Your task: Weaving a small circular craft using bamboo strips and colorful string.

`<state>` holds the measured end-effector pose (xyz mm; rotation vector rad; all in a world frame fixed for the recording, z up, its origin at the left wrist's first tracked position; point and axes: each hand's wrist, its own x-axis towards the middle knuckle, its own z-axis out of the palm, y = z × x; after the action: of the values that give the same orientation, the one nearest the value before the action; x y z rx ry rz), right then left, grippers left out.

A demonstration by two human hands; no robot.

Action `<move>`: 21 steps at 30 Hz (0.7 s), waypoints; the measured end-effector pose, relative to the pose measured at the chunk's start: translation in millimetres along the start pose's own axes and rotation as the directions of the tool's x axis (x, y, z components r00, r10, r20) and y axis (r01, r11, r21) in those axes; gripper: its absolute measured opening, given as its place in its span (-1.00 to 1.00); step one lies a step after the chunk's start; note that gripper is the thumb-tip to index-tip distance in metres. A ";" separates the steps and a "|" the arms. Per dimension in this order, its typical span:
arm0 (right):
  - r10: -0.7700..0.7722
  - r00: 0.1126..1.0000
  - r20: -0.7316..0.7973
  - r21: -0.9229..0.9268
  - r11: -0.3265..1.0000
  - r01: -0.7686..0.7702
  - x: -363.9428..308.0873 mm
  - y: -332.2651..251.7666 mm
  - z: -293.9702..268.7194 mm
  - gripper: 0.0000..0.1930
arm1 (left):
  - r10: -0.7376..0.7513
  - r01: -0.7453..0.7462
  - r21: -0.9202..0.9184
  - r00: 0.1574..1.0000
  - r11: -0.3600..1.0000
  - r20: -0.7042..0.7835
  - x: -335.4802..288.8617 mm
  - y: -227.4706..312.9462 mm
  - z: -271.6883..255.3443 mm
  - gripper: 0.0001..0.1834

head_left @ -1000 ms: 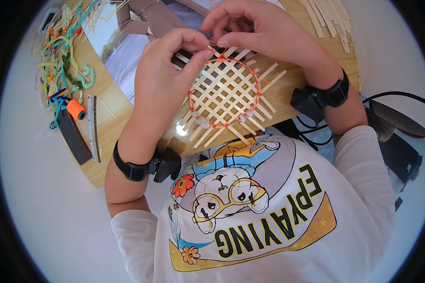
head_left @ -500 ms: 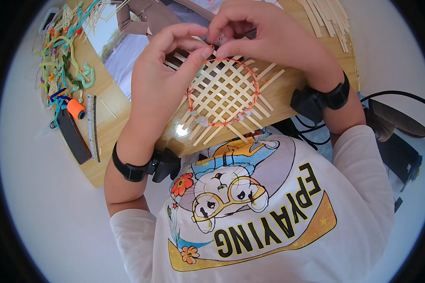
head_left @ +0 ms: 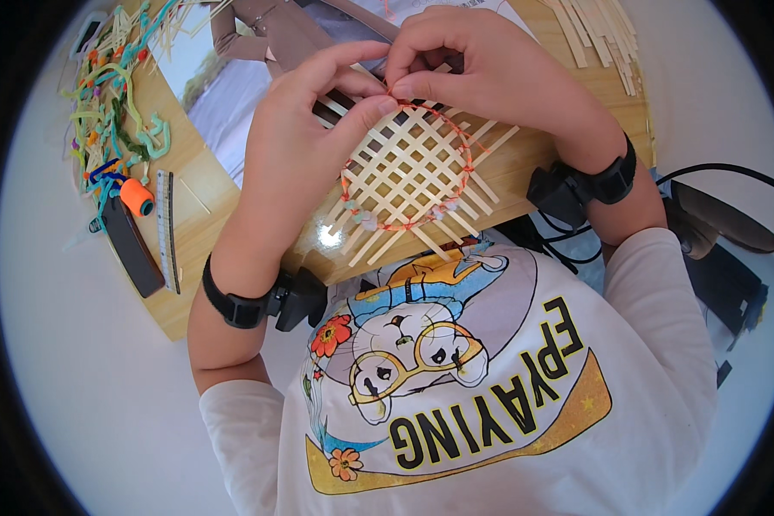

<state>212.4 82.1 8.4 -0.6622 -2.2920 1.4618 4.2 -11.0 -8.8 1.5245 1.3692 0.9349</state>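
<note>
Wooden table (head_left: 205, 254), with glossy top, spreads under both arms. Beyond the grip and to its left lies a printed sheet (head_left: 232, 129); farther left are a heap of colourful fuzzy stems (head_left: 116, 107), an orange spool (head_left: 136, 198) and a ruler (head_left: 167, 232). To the right, well apart, pale loose strips (head_left: 580, 30) lie. Right hand (head_left: 464, 64) pinches orange cord (head_left: 469, 172) with nearly closed fingertips. Left hand (head_left: 305, 107) brings thumb and fingers close beside it; whether they hold the cord, one cannot tell. Woven lattice (head_left: 408, 168), edged by this cord, is on the body side of the grip.
</note>
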 end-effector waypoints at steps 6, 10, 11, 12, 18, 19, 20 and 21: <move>0.232 0.972 0.036 -0.025 0.973 -0.231 -0.6 -7.2 -5.4 -0.90 | 0.376 -0.298 0.508 0.925 0.808 -0.054 22.6 7.7 -23.7 -0.78; 0.036 0.998 0.061 -0.012 0.999 -0.035 -1.9 9.5 -7.9 -0.89 | 0.310 -0.388 0.584 0.922 0.714 0.234 42.7 14.1 -18.9 -0.82; -0.040 0.998 0.054 0.022 0.999 0.039 -3.2 13.0 -7.9 -0.89 | 0.283 -0.405 0.528 0.911 0.746 0.298 46.4 13.8 -18.3 -0.81; -0.036 0.998 0.047 0.020 0.999 0.035 -2.3 7.9 -10.1 -0.89 | 0.287 -0.411 0.524 0.908 0.746 0.305 50.2 9.9 -17.1 -0.81; 0.078 0.988 0.134 0.018 0.997 -0.081 -5.0 -2.4 -18.8 -0.90 | 0.346 -0.429 0.531 0.903 0.731 0.254 43.8 2.5 -8.5 -0.85; 0.156 0.974 0.167 0.022 0.987 -0.161 -4.2 -7.6 -19.7 -0.89 | 0.333 -0.409 0.535 0.912 0.739 0.238 42.8 1.8 -7.4 -0.86; 0.231 0.952 0.202 0.023 0.971 -0.240 -3.2 -10.3 -20.0 -0.89 | 0.319 -0.389 0.540 0.921 0.746 0.222 41.2 1.1 -6.9 -0.87; 0.231 0.952 0.199 0.023 0.970 -0.240 -4.7 -6.6 -19.8 -0.89 | 0.320 -0.391 0.540 0.920 0.745 0.224 40.0 0.6 -6.2 -0.87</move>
<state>225.2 92.0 22.4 -0.8374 -2.3801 1.7554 3.4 29.4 -6.6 2.3375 1.3662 0.6513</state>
